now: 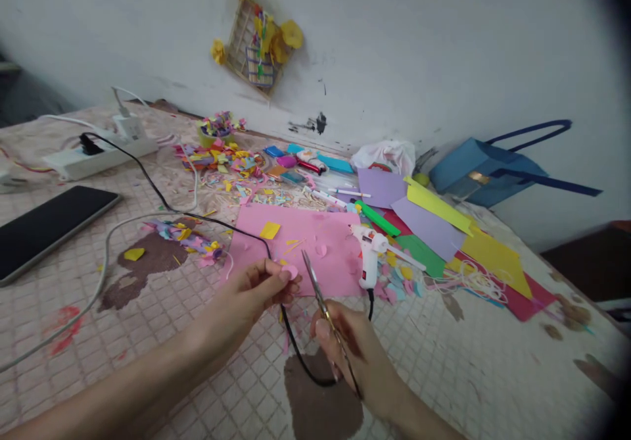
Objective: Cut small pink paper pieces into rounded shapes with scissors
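Note:
My left hand (266, 283) pinches a small rounded piece of pink paper (290, 271) between thumb and fingers. Beside it, my right hand (348, 338) is wrapped around a pair of scissors (323, 305), whose blades point up and away from me, apart from the paper piece. Both hands are over the near edge of a pink sheet (296, 223). A yellow paper square (270, 230) and thin paper scraps lie on that sheet. At its right edge rests a white glue gun (369, 256), its black cord running toward me.
A black cable (152, 187) crosses from the power strip (101, 157) past my left hand. A phone (54, 226) lies at left. Coloured paper sheets (434, 223) and a blue bag (486, 170) are at right. Paper scraps (221, 157) are heaped at the back, near the wall.

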Demonstrator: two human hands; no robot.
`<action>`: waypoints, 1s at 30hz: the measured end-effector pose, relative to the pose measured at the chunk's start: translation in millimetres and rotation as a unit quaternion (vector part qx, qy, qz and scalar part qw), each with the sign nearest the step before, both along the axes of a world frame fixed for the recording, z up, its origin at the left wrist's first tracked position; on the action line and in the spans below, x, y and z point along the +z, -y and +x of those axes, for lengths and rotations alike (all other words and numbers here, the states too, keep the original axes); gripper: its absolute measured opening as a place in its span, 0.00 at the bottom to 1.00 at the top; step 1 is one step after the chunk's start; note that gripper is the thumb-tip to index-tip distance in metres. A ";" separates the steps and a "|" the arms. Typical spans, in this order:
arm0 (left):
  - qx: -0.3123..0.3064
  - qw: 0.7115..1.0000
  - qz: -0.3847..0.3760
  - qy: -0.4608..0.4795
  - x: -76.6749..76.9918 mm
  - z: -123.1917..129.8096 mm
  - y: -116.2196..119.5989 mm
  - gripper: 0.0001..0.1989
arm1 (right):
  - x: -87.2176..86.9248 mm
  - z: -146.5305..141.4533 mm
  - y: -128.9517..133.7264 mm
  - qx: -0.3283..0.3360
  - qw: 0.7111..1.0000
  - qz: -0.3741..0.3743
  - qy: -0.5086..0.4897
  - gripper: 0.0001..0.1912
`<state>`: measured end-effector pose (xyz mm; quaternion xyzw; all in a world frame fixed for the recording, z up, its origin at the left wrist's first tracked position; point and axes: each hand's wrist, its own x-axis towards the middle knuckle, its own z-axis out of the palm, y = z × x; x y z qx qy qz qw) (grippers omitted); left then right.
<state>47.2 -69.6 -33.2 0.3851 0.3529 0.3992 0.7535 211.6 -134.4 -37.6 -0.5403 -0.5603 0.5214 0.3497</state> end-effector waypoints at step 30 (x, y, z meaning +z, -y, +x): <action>0.101 0.995 0.022 0.007 -3.4 2.3 5.9 0.08 | -10.4 -9.6 1.5 0.030 0.992 0.020 0.119 0.19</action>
